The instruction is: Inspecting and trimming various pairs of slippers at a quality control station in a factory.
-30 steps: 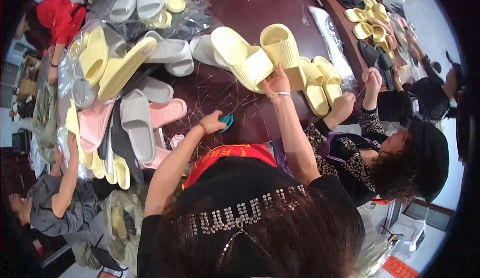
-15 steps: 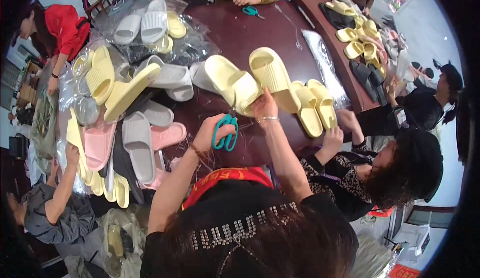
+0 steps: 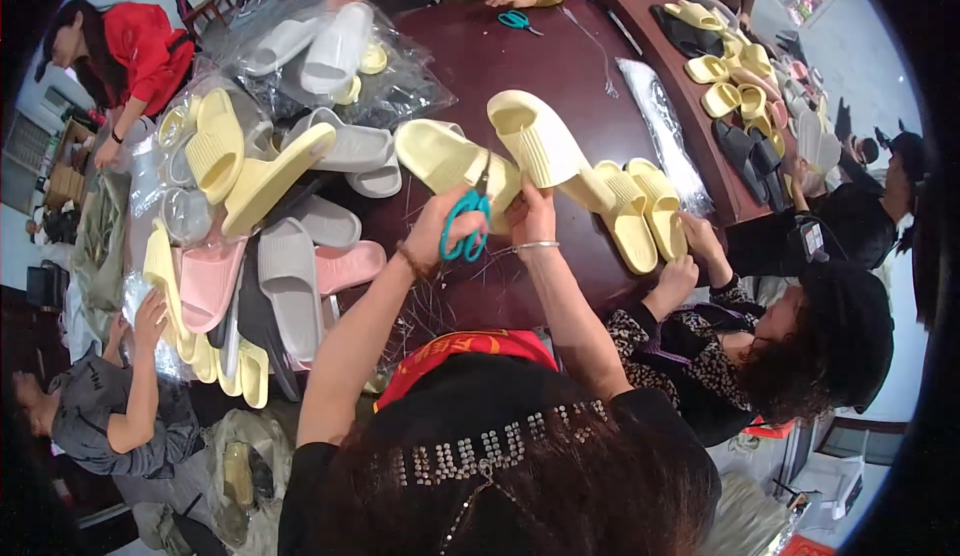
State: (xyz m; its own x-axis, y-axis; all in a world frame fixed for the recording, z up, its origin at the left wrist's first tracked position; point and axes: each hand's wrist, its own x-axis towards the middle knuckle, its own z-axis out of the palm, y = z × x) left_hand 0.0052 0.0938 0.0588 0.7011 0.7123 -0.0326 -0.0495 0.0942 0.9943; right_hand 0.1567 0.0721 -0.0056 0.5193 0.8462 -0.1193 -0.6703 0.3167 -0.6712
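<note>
My left hand (image 3: 432, 231) is closed round the teal handles of a pair of scissors (image 3: 463, 228). The blades point up and lie against the strap side of a pale yellow slide slipper (image 3: 435, 156). A second yellow slide slipper (image 3: 535, 141) slants beside it. My right hand (image 3: 535, 216), a bracelet at its wrist, grips the slippers where they meet; the exact spot between the fingers is hidden. Another yellow pair (image 3: 630, 218) lies just to the right, with a co-worker's hands (image 3: 690, 261) at its near end.
Grey, pink and yellow slippers (image 3: 290, 286) are heaped on the left of the dark red table (image 3: 470, 56). White slippers (image 3: 335, 51) rest on clear plastic bags at the far left. Other scissors (image 3: 515, 20) lie at the back. A clear plastic stack (image 3: 655, 121) borders a raised board of slippers.
My left hand has brought the scissors up and right, so the blades now overlap the left yellow slipper. Across the table, a co-worker's hand has reached down toward the white slippers.
</note>
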